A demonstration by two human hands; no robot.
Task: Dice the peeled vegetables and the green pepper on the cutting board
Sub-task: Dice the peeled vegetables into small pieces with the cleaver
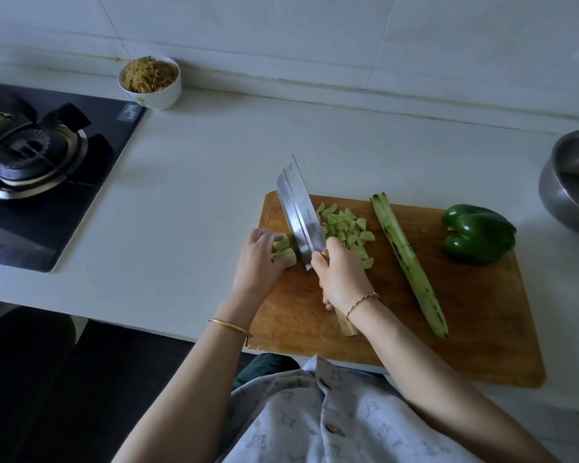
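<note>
A wooden cutting board (pixel 475 329) lies on the white counter. My left hand (pixel 259 259) presses down short peeled cucumber strips (pixel 284 250) at the board's left edge. My right hand (pixel 341 279) grips the wooden handle of a cleaver (pixel 300 212), whose blade stands just right of those strips, edge down on the board. A pile of pale green diced pieces (pixel 348 232) sits right of the blade. A long peeled cucumber half (pixel 408 262) lies diagonally across the board's middle. A whole green pepper (pixel 477 233) rests at the board's far right corner.
A gas stove (pixel 37 168) fills the counter's left side. A white bowl of shredded food (pixel 150 82) stands by the back wall. A steel bowl (pixel 572 188) sits at the right edge. The board's near edge overhangs the counter front.
</note>
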